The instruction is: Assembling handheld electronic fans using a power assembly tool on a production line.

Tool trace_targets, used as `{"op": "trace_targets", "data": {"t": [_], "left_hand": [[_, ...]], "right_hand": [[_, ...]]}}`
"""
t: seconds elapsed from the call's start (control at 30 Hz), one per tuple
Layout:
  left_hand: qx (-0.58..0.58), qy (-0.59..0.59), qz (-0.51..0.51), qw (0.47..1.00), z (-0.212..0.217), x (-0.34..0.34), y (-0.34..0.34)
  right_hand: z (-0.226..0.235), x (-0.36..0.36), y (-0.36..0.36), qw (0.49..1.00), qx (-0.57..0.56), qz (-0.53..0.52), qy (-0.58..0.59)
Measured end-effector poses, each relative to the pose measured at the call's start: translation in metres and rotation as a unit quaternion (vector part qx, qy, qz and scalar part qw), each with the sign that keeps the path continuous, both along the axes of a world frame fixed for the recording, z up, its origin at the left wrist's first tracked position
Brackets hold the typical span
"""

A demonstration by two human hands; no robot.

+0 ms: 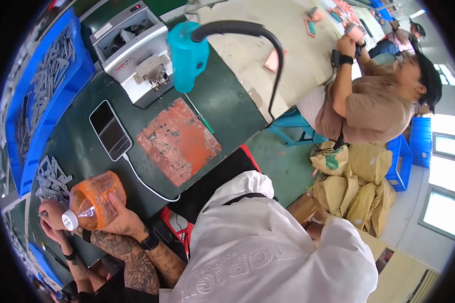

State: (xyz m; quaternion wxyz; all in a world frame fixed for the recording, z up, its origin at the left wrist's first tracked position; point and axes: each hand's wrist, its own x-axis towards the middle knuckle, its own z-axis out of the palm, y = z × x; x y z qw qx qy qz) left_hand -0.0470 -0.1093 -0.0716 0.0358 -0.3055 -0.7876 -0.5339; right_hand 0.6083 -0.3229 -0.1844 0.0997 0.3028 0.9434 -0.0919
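My left hand [124, 218], with a dark watch on its wrist, is wrapped round a clear plastic bottle of orange drink [102, 199]. The bottle lies tilted over the left side of the green worktable, its white cap pointing left. Beside the cap is a co-worker's closed hand [53, 213], which belongs to a tattooed arm. Down at my right side, my right hand [316, 230] comes out of a white sleeve near a brown cardboard box [302, 208]. Its fingers are mostly hidden.
A phone [111, 130] on a white cable lies near a worn reddish mat [179, 141]. Behind stand a grey machine [134, 63] and a teal holder [187, 55] with a black hose. Metal parts fill a blue bin [78, 83]. At right, a co-worker [374, 108] sits near brown sacks [361, 182].
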Motion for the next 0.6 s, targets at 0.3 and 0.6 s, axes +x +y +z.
{"op": "trace_targets", "data": {"t": [0.3,0.6], "left_hand": [[0.032,0.013,0.019,0.999,-0.013,0.021,0.046],[0.059,-0.010,-0.015,0.998,-0.017,0.065,0.002]], "right_hand": [[0.004,0.043,0.074,0.892,-0.335,0.041,-0.299],[0.230,-0.245,0.382,0.919,-0.236,-0.143,0.283]]}}
